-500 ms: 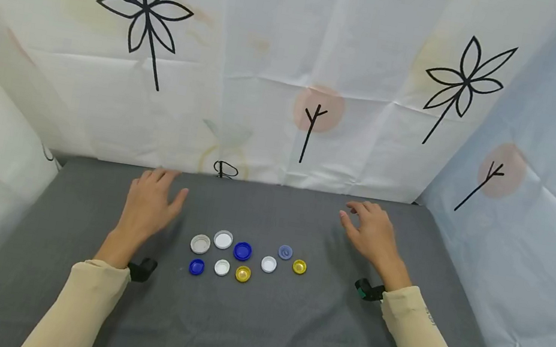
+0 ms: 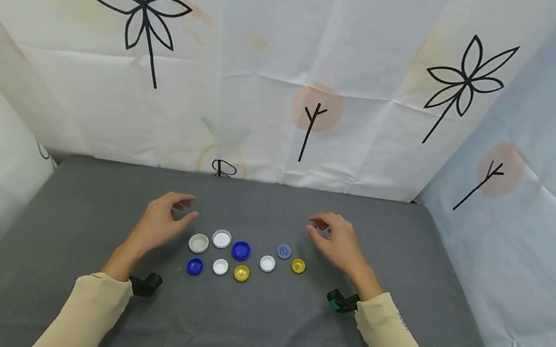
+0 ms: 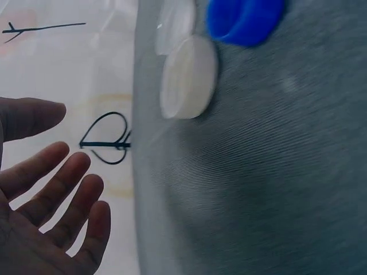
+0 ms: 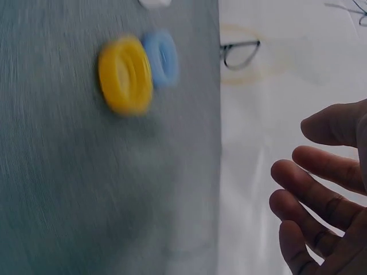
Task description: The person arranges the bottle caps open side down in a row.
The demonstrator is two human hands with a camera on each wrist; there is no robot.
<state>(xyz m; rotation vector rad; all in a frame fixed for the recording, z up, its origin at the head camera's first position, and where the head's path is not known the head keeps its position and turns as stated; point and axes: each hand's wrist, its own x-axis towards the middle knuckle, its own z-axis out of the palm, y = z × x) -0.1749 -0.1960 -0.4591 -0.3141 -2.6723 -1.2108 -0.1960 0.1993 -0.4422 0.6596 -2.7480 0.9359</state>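
- Grey cloth bears a left cluster: off-white cap, large white cap and large blue cap in the far row; small blue cap, small white cap and left yellow cap in the near row.
- To their right lie the right white cap, pale blue cap and right yellow cap.
- The left hand holds nothing: fingers loosely bent, thumb well away from them. The off-white cap is nearest, near the thumb but not touched.
- The right hand is empty too, a wide gap between thumb and relaxed fingers; the pale blue cap and right yellow cap are nearest, both apart from it.
- Such low, round plastic pieces would probably suit a fingertip pinch on opposite edges better than a whole-hand grasp.
- The off-white cap sits just beside the large white cap, so taking it from its free left side should spare the neighbour a nudge.
- Likewise, the right yellow cap offers its outer right edge.
- Light caps may skid on cloth; coming straight down seems safer than sweeping sideways.
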